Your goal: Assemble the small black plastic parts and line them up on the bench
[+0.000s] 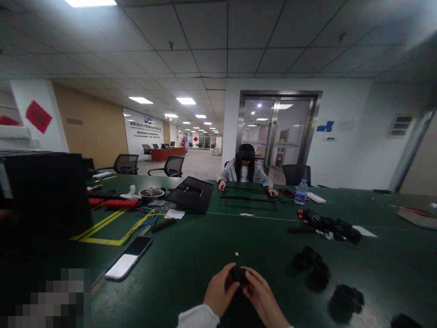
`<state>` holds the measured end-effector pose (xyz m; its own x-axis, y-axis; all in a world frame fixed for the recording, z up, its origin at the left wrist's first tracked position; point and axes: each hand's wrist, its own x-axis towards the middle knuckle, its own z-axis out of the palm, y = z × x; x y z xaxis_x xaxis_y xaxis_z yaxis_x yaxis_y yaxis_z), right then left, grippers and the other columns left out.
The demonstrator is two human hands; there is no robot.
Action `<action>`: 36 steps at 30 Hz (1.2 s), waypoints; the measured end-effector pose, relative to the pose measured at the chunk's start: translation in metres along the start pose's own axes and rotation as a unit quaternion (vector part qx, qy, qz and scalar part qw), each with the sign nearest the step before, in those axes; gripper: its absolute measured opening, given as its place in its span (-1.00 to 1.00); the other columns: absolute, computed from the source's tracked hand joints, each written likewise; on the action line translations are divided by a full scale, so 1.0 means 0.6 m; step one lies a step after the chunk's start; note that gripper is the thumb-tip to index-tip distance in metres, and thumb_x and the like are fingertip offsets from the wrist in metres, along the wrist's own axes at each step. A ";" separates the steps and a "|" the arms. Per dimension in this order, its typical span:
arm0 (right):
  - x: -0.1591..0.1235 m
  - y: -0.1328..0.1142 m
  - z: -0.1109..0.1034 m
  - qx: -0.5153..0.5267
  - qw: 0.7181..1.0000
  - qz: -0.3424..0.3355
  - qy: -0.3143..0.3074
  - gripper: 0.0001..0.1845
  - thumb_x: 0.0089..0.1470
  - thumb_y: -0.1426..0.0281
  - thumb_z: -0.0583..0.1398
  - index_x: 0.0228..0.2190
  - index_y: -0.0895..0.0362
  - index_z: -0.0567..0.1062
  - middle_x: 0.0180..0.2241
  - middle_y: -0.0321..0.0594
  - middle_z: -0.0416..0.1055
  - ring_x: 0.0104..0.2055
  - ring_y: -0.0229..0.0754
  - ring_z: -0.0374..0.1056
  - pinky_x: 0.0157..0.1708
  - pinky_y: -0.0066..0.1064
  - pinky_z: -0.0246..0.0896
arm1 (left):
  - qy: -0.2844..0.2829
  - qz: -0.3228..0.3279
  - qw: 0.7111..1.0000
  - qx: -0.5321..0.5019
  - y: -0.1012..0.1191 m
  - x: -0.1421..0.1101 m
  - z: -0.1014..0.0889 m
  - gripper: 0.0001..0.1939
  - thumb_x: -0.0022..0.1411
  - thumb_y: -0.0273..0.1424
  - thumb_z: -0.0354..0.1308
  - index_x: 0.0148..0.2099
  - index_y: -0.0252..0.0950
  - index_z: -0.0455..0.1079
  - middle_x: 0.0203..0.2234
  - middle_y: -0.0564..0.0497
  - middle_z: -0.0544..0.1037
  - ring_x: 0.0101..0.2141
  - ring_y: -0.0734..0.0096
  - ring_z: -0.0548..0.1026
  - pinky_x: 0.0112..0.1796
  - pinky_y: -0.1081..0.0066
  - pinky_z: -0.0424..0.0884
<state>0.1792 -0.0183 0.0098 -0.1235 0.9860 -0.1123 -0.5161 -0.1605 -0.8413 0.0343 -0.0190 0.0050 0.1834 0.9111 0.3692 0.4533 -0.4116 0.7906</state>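
Both of my hands meet low in the middle of the head view, above the green table point(191, 255). Between them is a small black block-shaped part point(239, 274), whose exact kind I cannot make out. My left hand point(221, 289) grips it from the left with thumb and fingers. From the right, my right hand point(261, 294) closes on it, fingertips along its top edge. Just beyond the part lies a tiny pale piece point(236, 253) on the table. To the right sit several loose black parts point(312, 266), dark and lacking clear detail.
A phone point(129, 258), coloured wires point(145, 218), a black panel point(193, 193) and a large black box point(48, 196) are on the left. Across the table, a person point(245, 171) wearing a headset holds a black frame point(252, 198). A water bottle point(301, 192) stands right of them.
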 end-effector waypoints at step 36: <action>-0.007 -0.005 0.001 -0.040 0.999 -0.011 -0.015 -0.68 -0.30 0.33 0.28 -0.36 0.10 0.49 -0.38 -0.24 0.43 -0.50 -0.33 0.25 -0.54 -0.50 0.13 | 0.019 -0.003 0.998 -0.055 0.001 0.002 -0.001 -0.72 0.10 -0.31 0.01 -0.13 -0.29 0.28 -0.43 0.00 0.44 -0.43 0.42 0.42 -0.40 0.47 0.34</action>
<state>0.1809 -0.0219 0.0132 -0.1394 0.9871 -0.0790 -0.4501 -0.1342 -0.8828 0.0343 -0.0182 0.0063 0.1479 0.9126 0.3813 0.3556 -0.4088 0.8405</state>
